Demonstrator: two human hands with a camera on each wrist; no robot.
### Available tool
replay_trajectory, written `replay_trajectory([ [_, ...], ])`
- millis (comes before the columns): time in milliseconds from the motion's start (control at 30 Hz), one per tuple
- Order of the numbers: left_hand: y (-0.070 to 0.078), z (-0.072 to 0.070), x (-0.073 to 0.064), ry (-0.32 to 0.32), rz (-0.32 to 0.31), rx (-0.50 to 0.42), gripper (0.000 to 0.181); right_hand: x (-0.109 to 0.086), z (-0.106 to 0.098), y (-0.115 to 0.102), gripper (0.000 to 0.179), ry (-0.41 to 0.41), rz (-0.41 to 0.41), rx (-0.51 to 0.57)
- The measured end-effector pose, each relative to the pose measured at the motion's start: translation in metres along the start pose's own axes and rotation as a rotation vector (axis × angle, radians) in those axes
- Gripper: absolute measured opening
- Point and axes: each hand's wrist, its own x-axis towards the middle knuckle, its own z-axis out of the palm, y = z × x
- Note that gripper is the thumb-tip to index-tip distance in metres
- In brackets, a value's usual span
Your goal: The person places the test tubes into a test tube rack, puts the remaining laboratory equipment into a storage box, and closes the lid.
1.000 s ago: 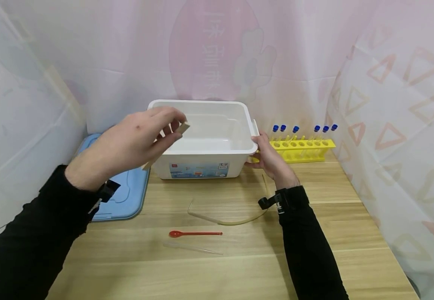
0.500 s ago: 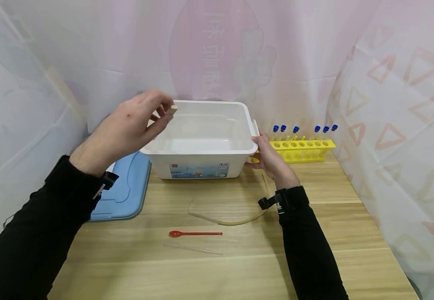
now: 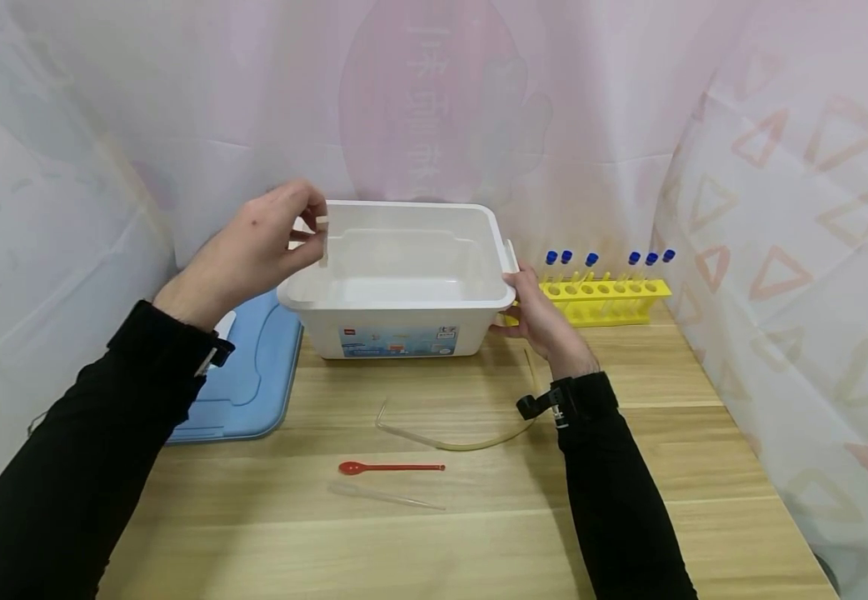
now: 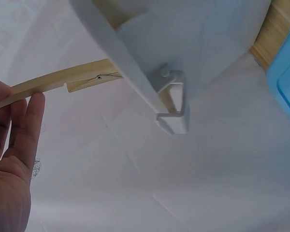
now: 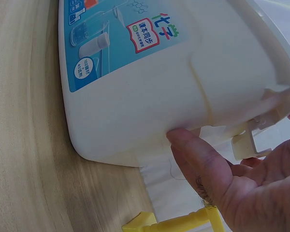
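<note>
Wooden clamp [image 4: 58, 80] — lengthwise toward bin [image 4: 208, 38]

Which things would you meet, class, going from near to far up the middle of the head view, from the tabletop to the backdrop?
Thin clear piece → red spoon → curved yellowish tubing → white tub → pink-and-white curtain.

The open-topped white rectangular plastic bin [image 3: 404, 305] gave room from above through its middle; the left hand [image 3: 254, 237], pinching a pale wooden clamp [image 4: 53, 80], obstructed its left end. The right hand [image 3: 542, 317] and the long yellow plastic rack [image 3: 606, 313] hemmed in its right side, the pink-and-white curtain [image 3: 254, 108] its back. In front, passage was wide above the slim red plastic spoon [image 3: 404, 467].
</note>
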Motion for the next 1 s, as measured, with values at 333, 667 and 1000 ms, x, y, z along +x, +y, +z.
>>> replay_trajectory([
  [333, -0.023, 0.014, 0.004, -0.171, -0.148, -0.014, 0.018, 0.000, 0.000, 0.000, 0.081, 0.002, 0.008, -0.006],
  [667, -0.037, 0.026, 0.010, -0.370, -0.262, -0.025, 0.016, 0.001, 0.003, 0.000, 0.080, 0.005, 0.005, 0.004],
  [1000, -0.049, 0.040, 0.017, -0.429, -0.184, 0.107, 0.019, 0.001, 0.002, 0.001, 0.082, 0.013, 0.014, 0.007],
])
